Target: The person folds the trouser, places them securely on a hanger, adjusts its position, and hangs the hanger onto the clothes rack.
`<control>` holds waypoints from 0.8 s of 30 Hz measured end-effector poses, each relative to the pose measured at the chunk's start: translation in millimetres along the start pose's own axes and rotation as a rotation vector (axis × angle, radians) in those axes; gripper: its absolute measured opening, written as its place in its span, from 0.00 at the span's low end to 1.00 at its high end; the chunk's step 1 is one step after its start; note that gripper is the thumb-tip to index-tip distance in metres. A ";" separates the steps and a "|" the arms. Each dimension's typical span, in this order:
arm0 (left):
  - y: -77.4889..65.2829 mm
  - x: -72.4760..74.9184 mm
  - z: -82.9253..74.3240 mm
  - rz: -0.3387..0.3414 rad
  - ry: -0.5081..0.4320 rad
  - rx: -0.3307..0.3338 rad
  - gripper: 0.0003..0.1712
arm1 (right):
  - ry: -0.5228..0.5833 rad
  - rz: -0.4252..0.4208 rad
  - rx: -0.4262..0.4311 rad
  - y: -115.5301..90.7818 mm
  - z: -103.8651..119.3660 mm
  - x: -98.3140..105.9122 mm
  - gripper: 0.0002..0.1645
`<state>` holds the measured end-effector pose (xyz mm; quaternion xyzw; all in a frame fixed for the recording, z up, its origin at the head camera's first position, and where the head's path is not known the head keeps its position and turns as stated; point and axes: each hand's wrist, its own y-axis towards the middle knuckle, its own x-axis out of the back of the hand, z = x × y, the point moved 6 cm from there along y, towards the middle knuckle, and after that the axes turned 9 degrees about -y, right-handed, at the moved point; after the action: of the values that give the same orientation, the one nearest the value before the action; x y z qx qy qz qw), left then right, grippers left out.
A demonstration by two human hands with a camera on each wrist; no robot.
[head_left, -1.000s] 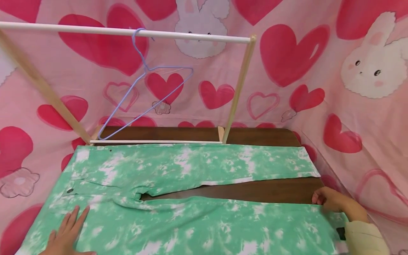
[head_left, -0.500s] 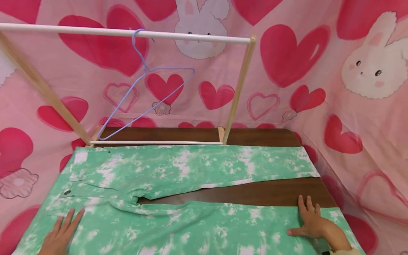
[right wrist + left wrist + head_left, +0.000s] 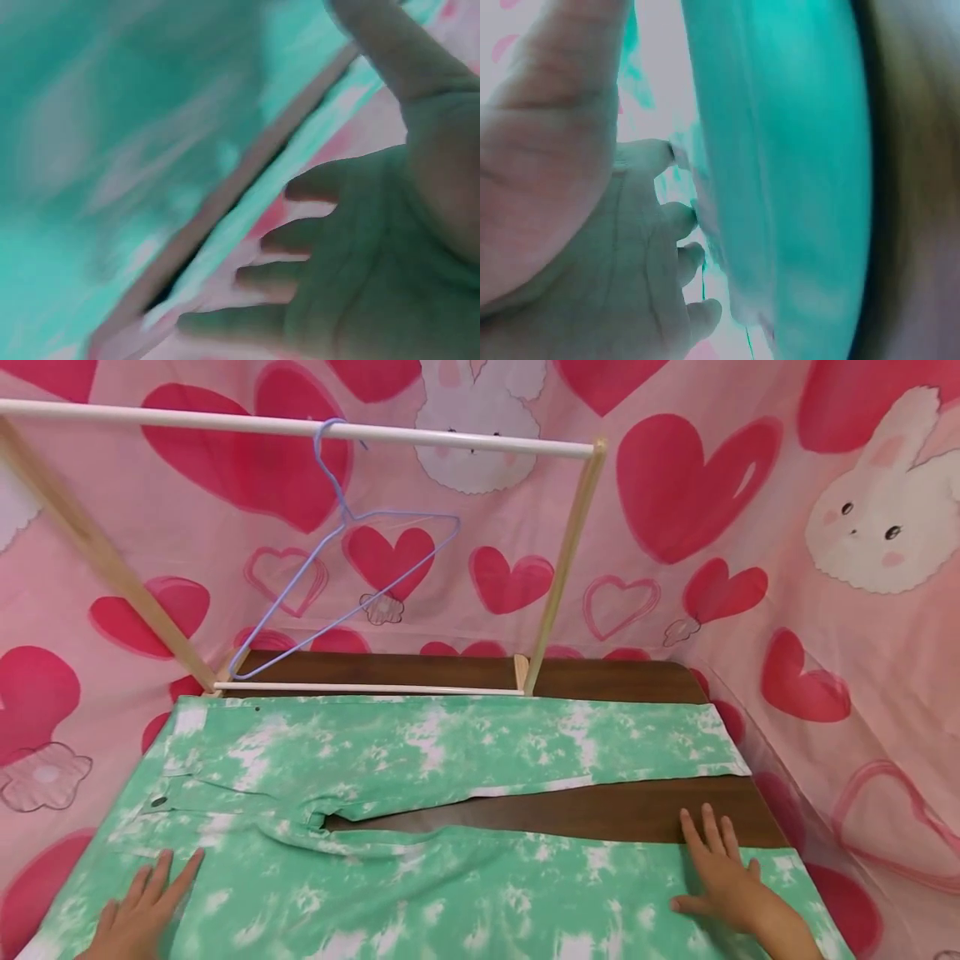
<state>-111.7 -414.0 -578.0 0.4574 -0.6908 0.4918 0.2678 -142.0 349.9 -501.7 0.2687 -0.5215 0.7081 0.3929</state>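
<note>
A pair of green and white tie-dye pants (image 3: 450, 743) lies spread on the brown table, waistband to the left and legs to the right. A dark button (image 3: 159, 802) shows at the waist. My left hand (image 3: 138, 910) is over the pants near the waistband, fingers straight and spread; its palm also shows in the left wrist view beside the green cloth (image 3: 795, 180). Over the nearer leg, close to its hem, my right hand (image 3: 720, 877) has its fingers spread and holds nothing. In the right wrist view its thumb and fingers stand apart beside the cloth (image 3: 112, 172).
Behind the pants stands a rack with a white top rail (image 3: 480, 441) and wooden posts (image 3: 566, 568). A blue hanger (image 3: 330, 531) hangs from the rail. Brown table (image 3: 615, 681) shows at the back and between the legs. Pink heart-patterned cloth (image 3: 720, 635) surrounds it.
My right hand has let go of the nearer leg's edge by the hem, moved left and spread its fingers over the leg. My left hand has shifted only slightly.
</note>
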 end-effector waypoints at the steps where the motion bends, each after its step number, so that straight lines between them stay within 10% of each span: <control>1: -0.2 1.0 -6.4 0.007 -0.033 0.002 0.85 | -0.001 -0.010 0.035 -2.8 17.1 1.1 0.79; 7: -10.9 7.6 -39.6 0.031 -0.199 0.044 0.84 | 0.034 0.053 0.167 -0.8 85.9 -41.4 0.74; 12: -12.1 6.1 -34.7 0.026 -0.202 0.065 0.87 | 0.007 0.050 0.172 9.0 83.0 -72.6 0.76; 24: -17.4 5.8 -19.8 0.032 -0.147 0.074 0.85 | -0.015 0.040 0.174 2.2 80.1 -74.5 0.78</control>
<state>-100.3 -399.6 -558.3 0.4906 -0.6972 0.4863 0.1914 -105.4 252.9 -536.8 0.2968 -0.4663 0.7564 0.3498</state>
